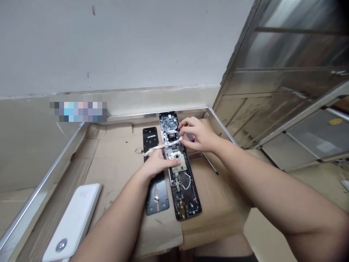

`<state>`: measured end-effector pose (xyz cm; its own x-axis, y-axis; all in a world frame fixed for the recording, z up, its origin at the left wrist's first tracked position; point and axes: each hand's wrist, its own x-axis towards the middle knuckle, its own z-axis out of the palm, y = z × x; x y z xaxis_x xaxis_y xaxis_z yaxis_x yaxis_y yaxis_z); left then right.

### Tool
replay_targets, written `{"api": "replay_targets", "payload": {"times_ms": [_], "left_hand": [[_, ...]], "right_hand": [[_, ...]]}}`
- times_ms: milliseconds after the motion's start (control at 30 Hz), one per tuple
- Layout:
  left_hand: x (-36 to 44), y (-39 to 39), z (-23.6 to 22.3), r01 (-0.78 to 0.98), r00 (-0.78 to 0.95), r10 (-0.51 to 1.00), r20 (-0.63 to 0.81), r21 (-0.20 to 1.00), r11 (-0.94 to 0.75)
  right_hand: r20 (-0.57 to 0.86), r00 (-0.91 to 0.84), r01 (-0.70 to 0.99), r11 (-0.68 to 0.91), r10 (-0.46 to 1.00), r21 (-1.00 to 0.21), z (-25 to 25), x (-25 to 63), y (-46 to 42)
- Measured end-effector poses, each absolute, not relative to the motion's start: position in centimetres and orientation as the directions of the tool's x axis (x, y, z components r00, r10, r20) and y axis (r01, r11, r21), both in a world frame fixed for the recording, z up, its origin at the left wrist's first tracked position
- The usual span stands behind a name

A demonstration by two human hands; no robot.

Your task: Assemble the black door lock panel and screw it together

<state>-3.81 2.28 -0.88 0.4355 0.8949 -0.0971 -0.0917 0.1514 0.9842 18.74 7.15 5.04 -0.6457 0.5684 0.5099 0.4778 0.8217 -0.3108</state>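
Note:
An opened smart door lock lies lengthwise on the cardboard, its inside facing up. At its far end is a circuit board; a brass cylinder sits at the near end. My left hand grips the lock's left side, thumb pressed on a pale square plate in its middle. A white strip, perhaps wrapped wiring, runs across the lock over my left hand. My right hand is above the lock's right edge, thumb and fingers closed around the strip's right end. A black cover plate lies left of the lock, partly hidden by my left hand.
A white power bank-like device lies at the left near my forearm. Cardboard lines the metal-rimmed table. A thin dark-tipped rod lies right of the lock, beside a purplish item partly behind my right hand. A wall stands behind.

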Motion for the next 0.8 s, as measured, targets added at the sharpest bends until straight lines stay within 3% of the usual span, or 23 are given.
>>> {"api": "replay_targets", "payload": {"times_ms": [233, 567, 667, 800], "left_hand": [[-4.1, 2.4, -1.2, -0.067, 0.456, 0.882, -0.119, 0.984, 0.167], [-4.2, 2.3, -0.9, 0.088, 0.368, 0.928, -0.06, 0.996, 0.03], [-4.2, 2.1, -0.3, 0.129, 0.388, 0.921, -0.038, 0.992, -0.014], [-4.5, 2.0, 0.2, 0.045, 0.465, 0.883, -0.068, 0.998, 0.054]], "right_hand": [[0.411, -0.729, 0.479, 0.836, 0.548, -0.266, 5.3, 17.6, 6.0], [0.39, -0.74, 0.481, 0.836, 0.548, -0.264, 5.5, 16.3, 4.7], [0.417, -0.719, 0.493, 0.831, 0.557, -0.258, 5.6, 16.3, 4.6], [0.509, -0.629, 0.497, 0.808, 0.587, -0.317, 5.8, 16.7, 4.9]]}}
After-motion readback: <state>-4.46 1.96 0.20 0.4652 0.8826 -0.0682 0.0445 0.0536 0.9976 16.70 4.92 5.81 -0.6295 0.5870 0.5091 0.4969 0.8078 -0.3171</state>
